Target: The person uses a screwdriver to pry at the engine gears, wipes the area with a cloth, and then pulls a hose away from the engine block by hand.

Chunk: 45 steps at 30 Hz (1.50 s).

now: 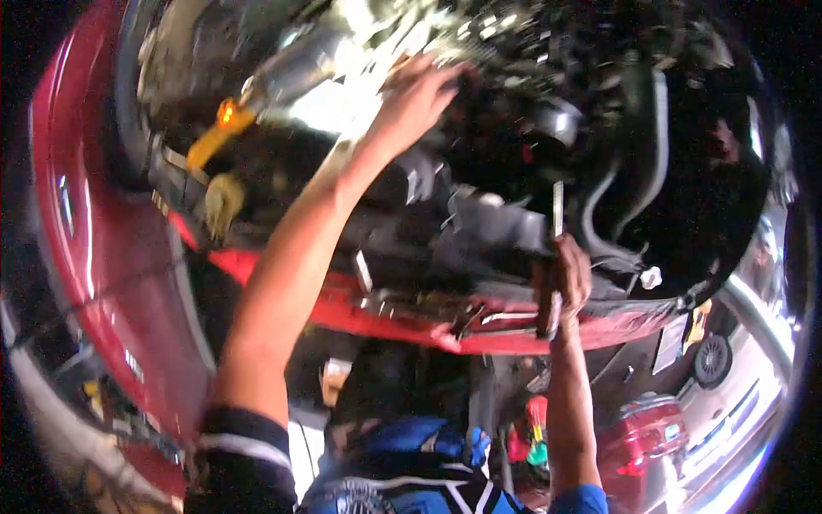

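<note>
My left hand (415, 103) reaches deep into the engine bay (505, 227), blurred by motion. Its fingers stretch forward and look parted, with dark engine parts just beyond the fingertips. At the front edge of the bay, my right hand (572, 278) is closed around a hand tool with a straight metal shaft (558, 208). The shaft points up into the bay, and the handle's end sticks out below the fist. Beside my left forearm, a yellow work light (224, 128) lies by a bright white glow.
A red cover (377, 330) lies along the car's front edge, with metal tools (509, 317) on it. Black hoses (658, 146) run down the bay's right side. A dark red car panel (111, 231) stands at left. Beyond, at right, is a white car's wheel (712, 358).
</note>
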### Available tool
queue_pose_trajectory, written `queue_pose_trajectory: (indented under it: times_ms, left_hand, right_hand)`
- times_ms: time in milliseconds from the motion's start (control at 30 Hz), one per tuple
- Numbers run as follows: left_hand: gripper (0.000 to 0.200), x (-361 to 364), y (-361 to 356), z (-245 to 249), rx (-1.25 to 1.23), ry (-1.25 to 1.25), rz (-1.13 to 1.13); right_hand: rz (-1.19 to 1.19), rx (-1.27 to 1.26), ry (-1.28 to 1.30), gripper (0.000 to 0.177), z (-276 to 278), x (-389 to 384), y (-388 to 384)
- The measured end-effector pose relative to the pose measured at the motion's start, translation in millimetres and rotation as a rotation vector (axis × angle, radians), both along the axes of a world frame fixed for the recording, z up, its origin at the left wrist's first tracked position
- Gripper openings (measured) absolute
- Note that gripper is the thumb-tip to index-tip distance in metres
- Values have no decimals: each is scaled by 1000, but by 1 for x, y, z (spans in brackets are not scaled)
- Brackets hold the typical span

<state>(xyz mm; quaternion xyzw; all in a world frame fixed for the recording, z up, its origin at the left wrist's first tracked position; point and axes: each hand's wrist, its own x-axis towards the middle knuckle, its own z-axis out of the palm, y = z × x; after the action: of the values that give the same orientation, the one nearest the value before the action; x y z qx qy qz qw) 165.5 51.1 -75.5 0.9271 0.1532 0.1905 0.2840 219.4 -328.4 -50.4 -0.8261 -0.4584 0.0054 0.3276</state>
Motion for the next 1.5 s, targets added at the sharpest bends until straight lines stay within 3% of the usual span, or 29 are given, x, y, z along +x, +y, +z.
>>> queue_pose_trajectory:
  times_ms: [67,133,200,233,367,467,500,533,633,833,933,1067,1100,1200,1400,1500]
  left_hand:
    - [33,-3,6,4,-21,32,-54]
    - [31,-4,11,2,144,-7,-112]
    - [34,-4,13,-5,75,71,-134]
    - [34,7,10,-40,111,-63,-79]
    - [28,6,15,-37,176,-29,-85]
    - [27,1,27,-1,591,309,-295]
    - [26,-8,28,11,175,-10,-117]
    - [25,-19,31,34,83,-173,-78]
    - [30,-43,38,63,-5,-37,33]
    - [38,-41,5,66,-101,129,-17]
    - [35,-17,1,37,149,88,-33]
    - [31,9,-6,1,-10,24,28]
    - [31,15,0,2,-235,179,51]
    - [31,3,4,19,-36,94,-98]
    - [28,13,7,30,-239,246,-145]
    - [31,16,7,28,-97,286,-201]
  right_hand:
    - [-2,3,13,45,-6,-2,-5]
    - [4,4,-55,42,-11,0,-2]
    - [40,-38,-104,41,-13,4,-5]
    - [45,-15,-170,41,-12,2,2]
    - [37,-23,-141,37,-5,0,8]
    - [4,-14,-106,43,-3,-2,8]
    - [-5,-8,-119,40,-1,-6,11]
    - [-20,-8,-141,37,1,-7,12]
    - [4,-3,-66,42,2,-2,8]
    - [28,-18,-75,48,3,-1,10]
    - [42,-20,-87,50,0,1,8]
    - [44,-30,-63,52,2,1,7]
    - [51,-40,-66,51,2,2,6]
    - [57,-40,-72,48,1,2,5]
    - [47,-72,-53,48,4,2,6]
    - [34,-51,-75,54,7,3,11]
